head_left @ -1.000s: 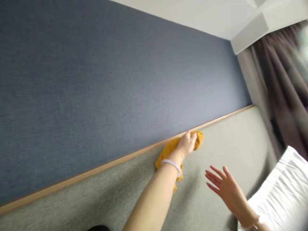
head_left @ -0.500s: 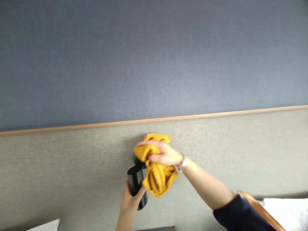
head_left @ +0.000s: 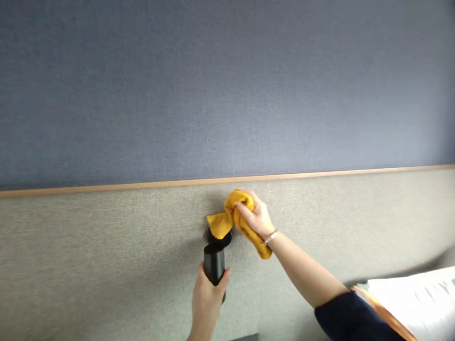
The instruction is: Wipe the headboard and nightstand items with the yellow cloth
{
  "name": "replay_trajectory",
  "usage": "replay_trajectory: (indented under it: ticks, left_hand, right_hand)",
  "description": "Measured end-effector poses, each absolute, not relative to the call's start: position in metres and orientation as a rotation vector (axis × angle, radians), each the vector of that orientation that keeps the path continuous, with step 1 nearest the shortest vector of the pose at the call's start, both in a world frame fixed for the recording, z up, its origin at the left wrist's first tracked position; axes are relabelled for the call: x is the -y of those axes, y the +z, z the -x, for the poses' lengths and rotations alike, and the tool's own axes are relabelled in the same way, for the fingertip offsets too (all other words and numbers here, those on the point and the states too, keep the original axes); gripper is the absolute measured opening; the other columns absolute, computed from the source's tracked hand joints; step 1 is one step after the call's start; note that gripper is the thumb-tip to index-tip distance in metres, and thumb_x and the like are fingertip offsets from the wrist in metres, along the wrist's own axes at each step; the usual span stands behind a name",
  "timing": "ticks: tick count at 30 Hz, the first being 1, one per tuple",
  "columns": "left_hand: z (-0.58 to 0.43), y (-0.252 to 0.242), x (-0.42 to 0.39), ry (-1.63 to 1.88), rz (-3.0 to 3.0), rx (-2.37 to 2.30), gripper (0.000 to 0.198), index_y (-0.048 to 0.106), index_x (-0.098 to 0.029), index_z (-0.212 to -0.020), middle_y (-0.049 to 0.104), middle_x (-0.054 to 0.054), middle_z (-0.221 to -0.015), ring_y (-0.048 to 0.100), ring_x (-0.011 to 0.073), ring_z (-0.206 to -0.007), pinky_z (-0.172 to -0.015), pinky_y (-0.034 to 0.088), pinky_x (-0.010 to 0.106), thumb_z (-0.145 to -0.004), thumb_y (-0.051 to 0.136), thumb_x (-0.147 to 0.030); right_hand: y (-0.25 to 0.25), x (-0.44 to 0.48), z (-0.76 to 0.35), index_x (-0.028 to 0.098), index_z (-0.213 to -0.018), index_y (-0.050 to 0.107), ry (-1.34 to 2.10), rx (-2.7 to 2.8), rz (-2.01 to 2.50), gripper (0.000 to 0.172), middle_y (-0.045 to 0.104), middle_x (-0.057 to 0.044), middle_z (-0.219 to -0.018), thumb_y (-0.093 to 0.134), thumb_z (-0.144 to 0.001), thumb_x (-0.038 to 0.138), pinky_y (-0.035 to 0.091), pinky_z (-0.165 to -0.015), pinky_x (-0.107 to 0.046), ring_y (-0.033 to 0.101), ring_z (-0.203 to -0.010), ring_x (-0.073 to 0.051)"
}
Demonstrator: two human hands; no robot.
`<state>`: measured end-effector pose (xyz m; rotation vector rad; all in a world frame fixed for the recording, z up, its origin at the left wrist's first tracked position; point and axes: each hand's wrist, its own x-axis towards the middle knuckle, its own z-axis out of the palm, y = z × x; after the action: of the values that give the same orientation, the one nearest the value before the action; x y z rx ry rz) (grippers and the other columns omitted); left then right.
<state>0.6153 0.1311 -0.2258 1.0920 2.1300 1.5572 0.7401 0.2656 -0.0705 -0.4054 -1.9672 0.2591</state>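
Observation:
My right hand is shut on a bunched mustard-yellow cloth, pressing it against the upper end of a black cylindrical fitting. The fitting's round dark top shows just below the cloth, and a corner of the cloth hangs over it. My left hand comes up from below and wraps the lower part of the cylinder. Whether the fitting is a lamp or something else, I cannot tell. A thin bracelet circles my right wrist.
A beige fabric wall panel lies behind my hands, topped by a wooden trim strip and a blue-grey wall. White bedding lies at lower right, beside my dark sleeve with its orange edge.
The view has swung from tilted to level. The cloth has passed from the bangled hand to my right hand, and my left hand has closed on the cylinder. The cloth is now tighter, up at the cylinder's top.

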Motion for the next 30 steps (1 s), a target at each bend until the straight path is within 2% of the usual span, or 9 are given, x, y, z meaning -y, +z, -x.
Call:
replay_trajectory:
  ticks: [5, 8, 11, 13, 15, 18, 22, 26, 30]
  left_hand:
    - [-0.615, -0.219, -0.126, 1.481, -1.145, -2.216, 0.061, 0.043, -0.022, -0.127, 0.068, 0.012, -0.107, 0.066, 0.0348, -0.098, -0.078, 0.049, 0.041, -0.08, 0.061, -0.057]
    - [-0.617, -0.214, -0.125, 1.618, -1.188, -2.168, 0.065, 0.047, -0.02, -0.125, 0.068, 0.012, -0.111, 0.066, 0.035, -0.102, -0.08, 0.05, 0.041, -0.074, 0.071, -0.053]
    - [-0.608, -0.236, -0.124, 1.708, -1.329, -1.997, 0.087, 0.042, -0.021, -0.138, 0.065, 0.012, -0.122, 0.064, 0.0325, -0.109, -0.089, 0.051, 0.041, -0.067, 0.081, -0.052]
    - [-0.595, -0.284, -0.113, 1.723, -1.442, -1.832, 0.095, 0.033, -0.025, -0.147, 0.059, 0.012, -0.135, 0.061, 0.0294, -0.117, -0.097, 0.049, 0.041, -0.068, 0.081, -0.051]
    - [-0.579, -0.362, -0.088, 1.642, -1.45, -1.764, 0.086, 0.035, -0.027, -0.146, 0.055, 0.01, -0.141, 0.06, 0.0269, -0.119, -0.099, 0.049, 0.041, -0.075, 0.075, -0.053]
    - [-0.561, -0.514, -0.044, 1.134, -1.27, -2.027, 0.064, 0.06, -0.019, -0.121, 0.066, 0.013, -0.124, 0.065, 0.0315, -0.109, -0.096, 0.051, 0.048, -0.077, 0.064, -0.064]
    - [-0.592, -0.682, -0.012, 0.8, -1.563, -2.037, 0.051, 0.069, -0.017, -0.113, 0.069, 0.014, -0.117, 0.064, 0.034, -0.109, -0.098, 0.05, 0.051, -0.086, 0.056, -0.059]
    - [-0.685, -0.738, 0.001, 0.601, -1.966, -2.168, 0.045, 0.062, -0.016, -0.132, 0.054, 0.02, -0.142, 0.051, 0.0412, -0.129, -0.097, 0.05, 0.056, -0.094, 0.048, -0.036]
    - [-0.771, -0.741, 0.038, 0.561, -2.005, -2.232, 0.041, 0.065, -0.014, -0.129, 0.053, 0.019, -0.144, 0.056, 0.0365, -0.122, -0.097, 0.053, 0.052, -0.092, 0.049, -0.017]
  right_hand:
    - [-0.114, -0.284, -0.7, 0.035, -0.138, 0.054, -0.488, 2.551, 0.065, 0.044, 0.057, -0.005, -0.135, 0.058, -0.094, 0.032, 0.038, -0.098, -0.043, 0.052, -0.114, -0.024]
    - [-0.192, -0.284, -0.723, 0.038, -0.144, 0.049, -0.513, 2.412, 0.606, 0.043, 0.05, -0.009, -0.141, 0.046, -0.101, 0.036, 0.036, -0.095, -0.047, 0.046, -0.117, -0.028]
    - [-0.285, -0.26, -0.764, 0.04, -0.14, 0.052, -0.393, 2.56, 0.78, 0.039, 0.053, -0.008, -0.137, 0.038, -0.105, 0.034, 0.035, -0.095, -0.045, 0.045, -0.118, -0.027]
    - [-0.344, -0.235, -0.796, 0.039, -0.136, 0.057, -0.248, 2.699, 0.822, 0.037, 0.057, -0.007, -0.132, 0.042, -0.103, 0.032, 0.037, -0.093, -0.042, 0.046, -0.115, -0.026]
    - [-0.396, -0.21, -0.83, 0.034, -0.133, 0.06, -0.088, 2.636, 1.077, 0.036, 0.059, -0.008, -0.126, 0.052, -0.098, 0.03, 0.039, -0.091, -0.039, 0.048, -0.11, -0.026]
    - [-0.466, -0.188, -0.873, 0.029, -0.13, 0.061, 0.136, 2.436, 1.486, 0.041, 0.061, -0.008, -0.117, 0.062, -0.089, 0.023, 0.041, -0.094, -0.035, 0.051, -0.107, -0.024]
    - [-0.565, -0.202, -0.889, 0.024, -0.135, 0.054, 0.366, 2.443, 1.784, 0.054, 0.062, -0.01, -0.119, 0.069, -0.083, 0.031, 0.042, -0.098, -0.038, 0.053, -0.112, -0.026]
    - [-0.675, -0.206, -0.878, 0.021, -0.135, 0.054, 0.478, 2.43, 1.929, 0.06, 0.051, -0.016, -0.141, 0.067, -0.084, 0.052, 0.037, -0.106, -0.052, 0.046, -0.129, -0.033]
    - [-0.736, -0.137, -0.893, 0.03, -0.142, 0.049, 0.394, 2.416, 1.73, 0.057, 0.029, -0.009, -0.16, 0.062, -0.087, 0.039, 0.014, -0.12, -0.057, 0.021, -0.148, -0.032]
